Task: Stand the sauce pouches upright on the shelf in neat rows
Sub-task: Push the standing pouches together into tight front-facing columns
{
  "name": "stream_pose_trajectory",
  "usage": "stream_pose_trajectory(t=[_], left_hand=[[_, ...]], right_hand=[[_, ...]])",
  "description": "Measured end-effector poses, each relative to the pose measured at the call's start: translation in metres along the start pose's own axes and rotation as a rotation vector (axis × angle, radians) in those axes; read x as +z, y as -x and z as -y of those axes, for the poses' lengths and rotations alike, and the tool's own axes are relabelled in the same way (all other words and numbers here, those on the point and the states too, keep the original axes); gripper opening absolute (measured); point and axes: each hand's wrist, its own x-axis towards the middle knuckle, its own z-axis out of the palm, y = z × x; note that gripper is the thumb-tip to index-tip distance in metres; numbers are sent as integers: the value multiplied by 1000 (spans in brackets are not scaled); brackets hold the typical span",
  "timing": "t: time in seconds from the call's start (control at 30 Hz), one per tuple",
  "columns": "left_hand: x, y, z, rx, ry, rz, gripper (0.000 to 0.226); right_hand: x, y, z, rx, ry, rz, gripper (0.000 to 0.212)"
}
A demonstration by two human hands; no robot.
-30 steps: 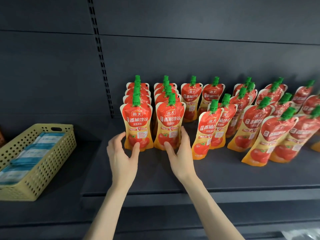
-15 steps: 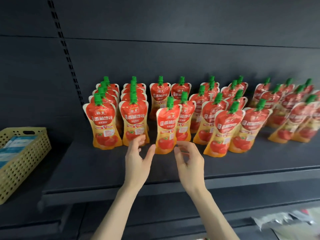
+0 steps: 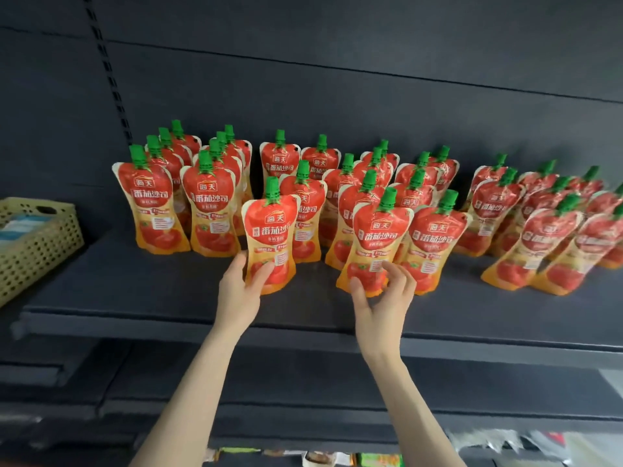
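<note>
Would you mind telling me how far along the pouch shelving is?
Done: two tidy left rows. In hand: left hand grips one front pouch; right hand reaches a leaning pouch. Left: tilted pouches on the right.

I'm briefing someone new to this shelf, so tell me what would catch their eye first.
The crowd of red sauce pouches with green caps standing across the dark shelf, tidy at the left and leaning at the right. At the front, the left hand grips one pouch while the right hand touches its neighbour. A yellow basket sits far left.
</note>
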Motion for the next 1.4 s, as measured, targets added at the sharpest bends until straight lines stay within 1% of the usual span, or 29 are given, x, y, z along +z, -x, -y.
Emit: stream_pose_trajectory(t=[0.07, 0.17, 0.27, 0.33, 0.4, 0.47, 0.53, 0.6, 0.73, 0.8, 0.87, 1.1, 1.23, 1.33, 1.4], left_hand=[[0, 4, 0, -8, 26, 35, 28], [-1, 3, 1, -26, 61, 72, 31], [2, 2, -1, -36, 68, 78, 46], [5, 2, -1, -26, 45, 70, 49], [5, 5, -3, -19, 56, 59, 44], [1, 9, -4, -14, 80, 41, 41], [-7, 14, -4, -3, 106, 19, 35], [-19, 16, -3, 2, 129, 10, 31], [-57, 12, -1, 11, 146, -10, 34], [-78, 7, 2, 20, 153, -14, 36], [-100, 1, 8, 7, 149, -14, 33], [-176, -40, 26, -36, 102, 57, 29], [-198, -63, 38, -84, 80, 165, 37], [-205, -69, 44, -90, 30, 251, 42], [-206, -70, 48, -75, -13, 255, 49]], right_hand=[[2, -9, -4, 55, 1, 3, 59], [4, -18, -5, 180, -147, 29, 64], [4, -25, -7, 179, -232, 6, 59], [4, -28, -11, 178, -159, 20, 51], [3, -26, -15, 194, -131, 68, 40], [2, -21, -10, 204, -245, 134, 27], [7, -18, -2, 203, -331, 207, 26], [18, -13, 6, 204, -393, 269, 29], [54, -1, 33, 193, -463, 423, 31], [74, 6, 46, 181, -470, 476, 32], [96, 13, 57, 190, -476, 495, 31], [168, 28, 92, 185, -400, 467, 29], [187, 33, 96, 193, -375, 451, 30], [189, 36, 92, 191, -348, 502, 34], [191, 37, 90, 175, -309, 535, 40]])
